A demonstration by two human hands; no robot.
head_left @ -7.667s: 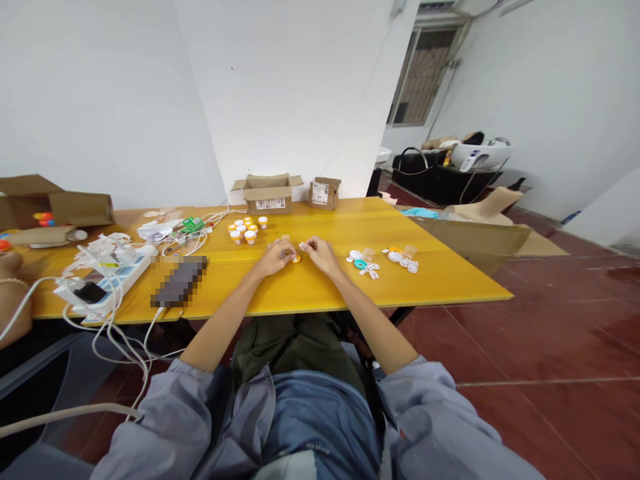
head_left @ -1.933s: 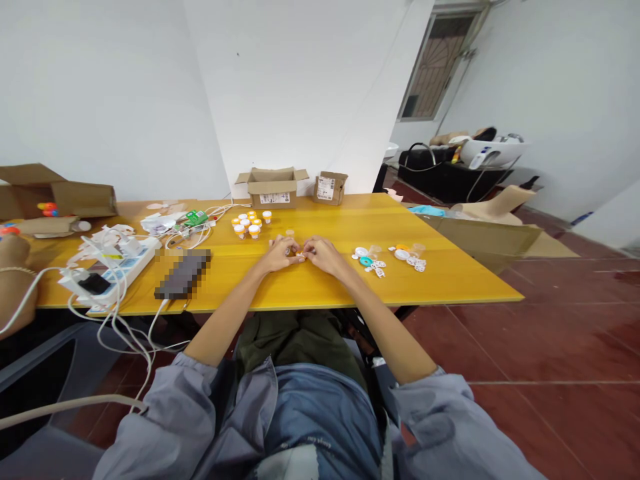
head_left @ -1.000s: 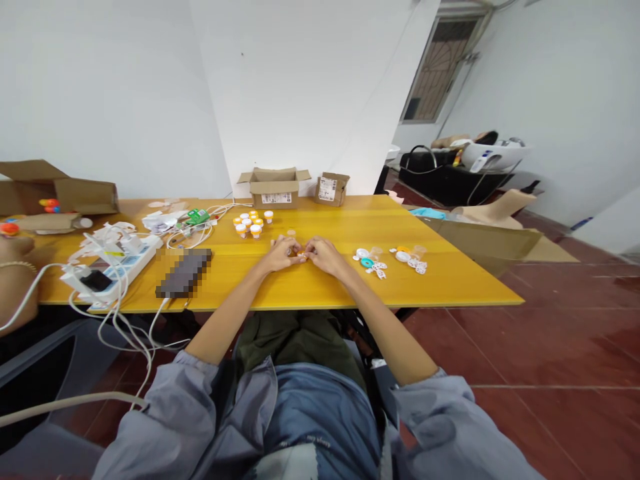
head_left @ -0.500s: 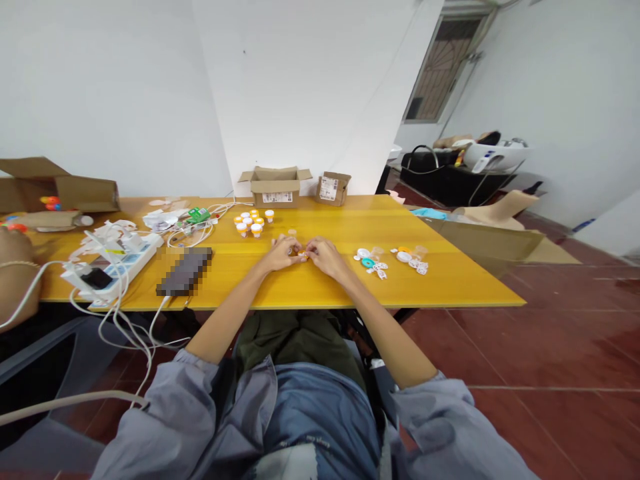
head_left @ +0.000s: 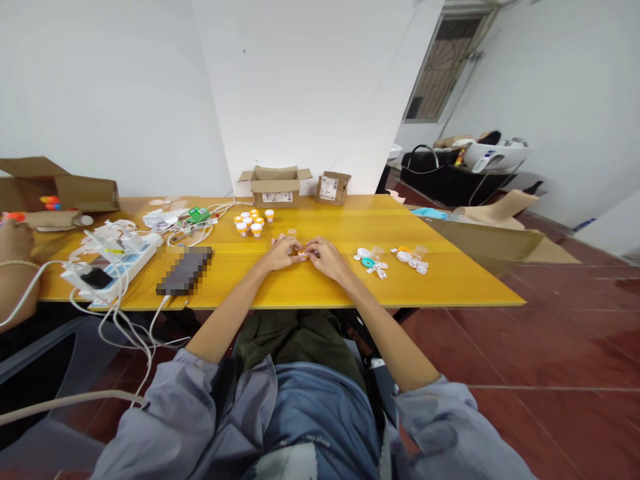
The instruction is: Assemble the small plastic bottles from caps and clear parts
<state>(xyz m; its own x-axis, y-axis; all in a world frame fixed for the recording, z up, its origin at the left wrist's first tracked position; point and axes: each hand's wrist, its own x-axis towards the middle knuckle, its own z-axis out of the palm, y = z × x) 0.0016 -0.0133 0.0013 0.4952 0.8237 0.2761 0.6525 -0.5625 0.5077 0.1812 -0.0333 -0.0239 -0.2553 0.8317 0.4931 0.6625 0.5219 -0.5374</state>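
My left hand [head_left: 280,254] and my right hand [head_left: 324,256] meet over the yellow table, fingers pinched around a small orange-and-white plastic part [head_left: 302,253]. Fingers cover most of it, so its full shape is hidden. Just beyond my hands lies a small clear piece [head_left: 292,232]. To the left behind them stands a cluster of several small cups with orange-and-white lids [head_left: 249,221]. Right of my right hand are a teal ring [head_left: 368,263], a white round cap [head_left: 363,253] and white pieces with dark spots [head_left: 381,272]. Farther right sits an orange ring [head_left: 403,250] beside clear cups.
An open cardboard box [head_left: 275,187] and a smaller carton [head_left: 333,189] stand by the wall. At left are a power strip [head_left: 133,263] with tangled cables and a dark pixelated device [head_left: 185,271]. Another person's hand [head_left: 17,247] is at the far left edge.
My hands stay in place around the small part, with only slight finger movement. At the far left, the other person's hand has moved up toward a red-orange object.
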